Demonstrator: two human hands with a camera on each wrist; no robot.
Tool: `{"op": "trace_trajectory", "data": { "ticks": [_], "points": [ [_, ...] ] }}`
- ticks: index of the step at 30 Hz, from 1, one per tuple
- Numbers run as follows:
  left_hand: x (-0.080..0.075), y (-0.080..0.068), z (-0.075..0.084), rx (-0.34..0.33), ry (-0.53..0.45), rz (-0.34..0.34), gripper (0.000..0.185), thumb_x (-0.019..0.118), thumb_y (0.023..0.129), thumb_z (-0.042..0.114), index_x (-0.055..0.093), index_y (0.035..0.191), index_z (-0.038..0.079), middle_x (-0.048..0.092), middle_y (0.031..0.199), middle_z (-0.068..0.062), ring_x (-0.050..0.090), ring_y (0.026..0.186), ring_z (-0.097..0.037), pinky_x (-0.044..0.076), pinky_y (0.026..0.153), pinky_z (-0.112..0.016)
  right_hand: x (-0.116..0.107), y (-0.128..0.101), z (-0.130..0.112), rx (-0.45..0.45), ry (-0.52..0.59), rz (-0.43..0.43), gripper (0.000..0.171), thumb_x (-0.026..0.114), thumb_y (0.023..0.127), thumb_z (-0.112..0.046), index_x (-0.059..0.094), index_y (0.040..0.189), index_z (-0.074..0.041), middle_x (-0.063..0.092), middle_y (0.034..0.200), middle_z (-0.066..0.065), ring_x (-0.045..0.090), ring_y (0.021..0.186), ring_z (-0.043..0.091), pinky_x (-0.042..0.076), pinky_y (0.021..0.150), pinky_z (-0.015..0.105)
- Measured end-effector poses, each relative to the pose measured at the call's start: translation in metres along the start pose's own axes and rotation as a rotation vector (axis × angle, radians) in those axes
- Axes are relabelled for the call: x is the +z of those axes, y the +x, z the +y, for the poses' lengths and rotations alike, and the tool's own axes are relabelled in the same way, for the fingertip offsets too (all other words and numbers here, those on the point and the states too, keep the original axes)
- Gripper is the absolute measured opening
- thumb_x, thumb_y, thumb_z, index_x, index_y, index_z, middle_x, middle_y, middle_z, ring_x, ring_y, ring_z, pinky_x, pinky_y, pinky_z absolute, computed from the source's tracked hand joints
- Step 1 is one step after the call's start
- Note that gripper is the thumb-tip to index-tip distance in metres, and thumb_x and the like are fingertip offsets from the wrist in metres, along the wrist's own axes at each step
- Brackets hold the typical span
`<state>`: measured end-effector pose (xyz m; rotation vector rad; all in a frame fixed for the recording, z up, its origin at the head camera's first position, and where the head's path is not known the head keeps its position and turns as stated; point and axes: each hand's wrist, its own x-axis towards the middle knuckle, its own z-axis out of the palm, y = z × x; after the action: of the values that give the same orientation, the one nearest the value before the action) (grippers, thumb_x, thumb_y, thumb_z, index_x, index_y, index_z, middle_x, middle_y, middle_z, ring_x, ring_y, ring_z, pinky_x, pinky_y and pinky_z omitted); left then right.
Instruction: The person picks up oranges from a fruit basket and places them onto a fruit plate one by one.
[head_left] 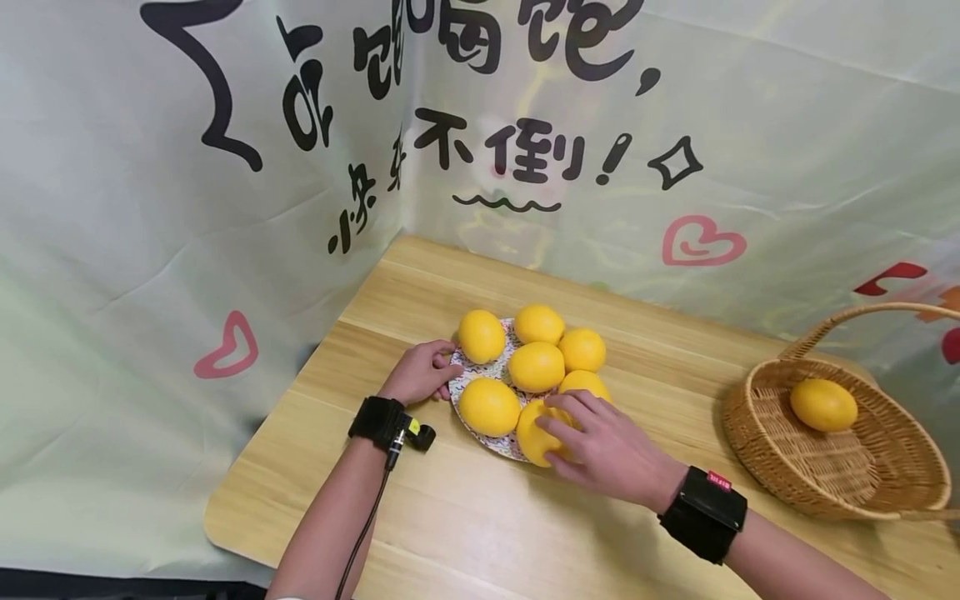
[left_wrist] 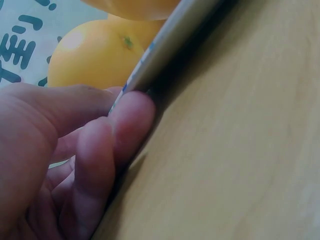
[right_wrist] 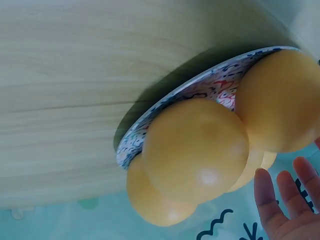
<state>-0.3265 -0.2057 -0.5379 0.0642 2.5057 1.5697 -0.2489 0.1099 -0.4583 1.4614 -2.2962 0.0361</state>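
A patterned plate (head_left: 483, 372) on the wooden table holds several yellow lemons. My left hand (head_left: 447, 375) pinches the plate's left rim; in the left wrist view the thumb and a finger (left_wrist: 131, 116) close on the rim (left_wrist: 170, 40), with a lemon (left_wrist: 90, 55) behind it. My right hand (head_left: 555, 417) lies over the nearest lemon (head_left: 534, 435) at the plate's front edge, fingers spread loosely on it. From the right wrist, the straight fingertips (right_wrist: 272, 200) stand beside the lemons (right_wrist: 195, 150) on the plate (right_wrist: 200, 85).
A wicker basket (head_left: 757, 450) with a handle stands at the right with one lemon (head_left: 822, 404) inside. A printed cloth backdrop (head_left: 187, 208) walls the table's left and back. Bare tabletop (head_left: 450, 533) lies in front of the plate.
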Motion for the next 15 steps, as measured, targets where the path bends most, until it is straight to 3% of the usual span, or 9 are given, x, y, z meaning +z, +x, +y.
{"op": "trace_trajectory", "data": {
  "ticks": [10, 15],
  "points": [
    [0.0, -0.002, 0.001, -0.006, -0.009, -0.001, 0.057, 0.073, 0.098, 0.025, 0.054, 0.148, 0.007, 0.07, 0.087, -0.005, 0.068, 0.058, -0.016, 0.06, 0.055, -0.029, -0.007, -0.007, 0.005, 0.021, 0.007, -0.017, 0.043, 0.082, 0.081, -0.033, 0.071, 0.119, -0.016, 0.068, 0.124, 0.009, 0.063, 0.11, 0.024, 0.059, 0.092, 0.037],
    [0.0, -0.003, 0.002, -0.006, -0.008, 0.001, 0.057, 0.073, 0.098, 0.025, 0.054, 0.148, 0.007, 0.069, 0.087, -0.005, 0.068, 0.058, -0.016, 0.06, 0.055, -0.029, -0.013, -0.015, 0.013, 0.043, 0.012, -0.002, 0.032, 0.079, 0.085, -0.033, 0.072, 0.111, -0.015, 0.068, 0.119, 0.01, 0.063, 0.107, 0.024, 0.059, 0.087, 0.037]
  ]
}}
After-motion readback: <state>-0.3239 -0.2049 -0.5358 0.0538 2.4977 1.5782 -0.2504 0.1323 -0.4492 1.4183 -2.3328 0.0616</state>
